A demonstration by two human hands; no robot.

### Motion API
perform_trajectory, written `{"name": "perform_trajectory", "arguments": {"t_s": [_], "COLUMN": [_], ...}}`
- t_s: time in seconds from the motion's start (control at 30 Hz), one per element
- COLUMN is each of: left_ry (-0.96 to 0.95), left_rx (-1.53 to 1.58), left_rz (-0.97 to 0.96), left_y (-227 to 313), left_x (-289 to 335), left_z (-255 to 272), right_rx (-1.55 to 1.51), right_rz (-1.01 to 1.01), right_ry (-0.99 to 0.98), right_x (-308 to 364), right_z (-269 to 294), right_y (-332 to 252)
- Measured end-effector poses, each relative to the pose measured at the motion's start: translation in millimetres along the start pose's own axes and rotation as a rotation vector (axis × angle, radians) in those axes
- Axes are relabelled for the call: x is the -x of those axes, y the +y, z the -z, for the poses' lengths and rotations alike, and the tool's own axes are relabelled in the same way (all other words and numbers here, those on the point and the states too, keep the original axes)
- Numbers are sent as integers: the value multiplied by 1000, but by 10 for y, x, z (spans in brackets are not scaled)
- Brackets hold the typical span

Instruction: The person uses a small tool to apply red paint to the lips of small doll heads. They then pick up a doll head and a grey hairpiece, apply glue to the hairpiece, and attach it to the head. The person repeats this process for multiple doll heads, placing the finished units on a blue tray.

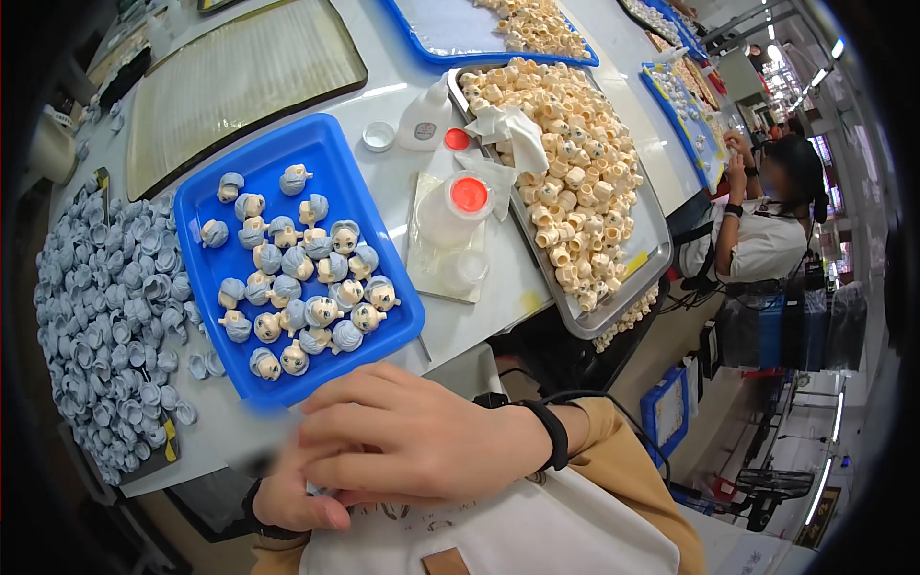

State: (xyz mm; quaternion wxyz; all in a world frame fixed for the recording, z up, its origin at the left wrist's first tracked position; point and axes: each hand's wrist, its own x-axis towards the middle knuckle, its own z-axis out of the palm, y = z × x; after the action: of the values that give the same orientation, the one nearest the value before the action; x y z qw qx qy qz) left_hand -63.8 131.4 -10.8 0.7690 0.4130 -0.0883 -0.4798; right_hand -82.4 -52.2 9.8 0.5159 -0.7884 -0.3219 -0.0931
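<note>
My right hand point(412, 431) lies curled over my left hand point(297, 494), both close to my body below the blue tray's near edge. Their fingers are closed together around something small; only a grey-blue sliver shows between them, so its kind is hidden. Nearest to them stands the blue tray point(402, 321), with several small doll heads point(323, 310) that have painted eyes and grey-blue hair. To its left spreads a heap of loose grey-blue hair pieces point(105, 326). A metal tray point(655, 257) to the right holds a pile of cream doll face parts point(575, 172).
Between the trays are a jar with a red top point(470, 195), a white squeeze bottle point(424, 120), a small clear cup point(379, 136) and a crumpled white cloth point(513, 132). A large shallow tray point(249, 81) lies at the back. Another person point(767, 211) sits at the right.
</note>
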Motion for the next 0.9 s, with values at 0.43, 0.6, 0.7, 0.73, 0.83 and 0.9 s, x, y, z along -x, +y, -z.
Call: {"name": "perform_trajectory", "arguments": {"t_s": [0.43,0.6,0.7,0.73,0.83,0.9], "left_ry": [273,181,5,6,34,80], "left_rx": [23,-48,11,89,200,113], "left_rz": [-162,-131,-158,-163,-159,-131], "left_y": [-103,-114,-183,-226,-269,-201], "left_x": [-149,-180,-178,-176,-153,-128], "left_z": [-222,-159,-56,-45,-33,-39], "right_rx": [173,110,11,-27,-181,-195], "right_rz": [28,22,21,19,52,55], "right_ry": [285,275,277,283,262,271], "right_x": [120,192,243,254,232,190], "right_z": [124,160,167,164,199,188], "right_y": [72,56,63,67,130,132]}}
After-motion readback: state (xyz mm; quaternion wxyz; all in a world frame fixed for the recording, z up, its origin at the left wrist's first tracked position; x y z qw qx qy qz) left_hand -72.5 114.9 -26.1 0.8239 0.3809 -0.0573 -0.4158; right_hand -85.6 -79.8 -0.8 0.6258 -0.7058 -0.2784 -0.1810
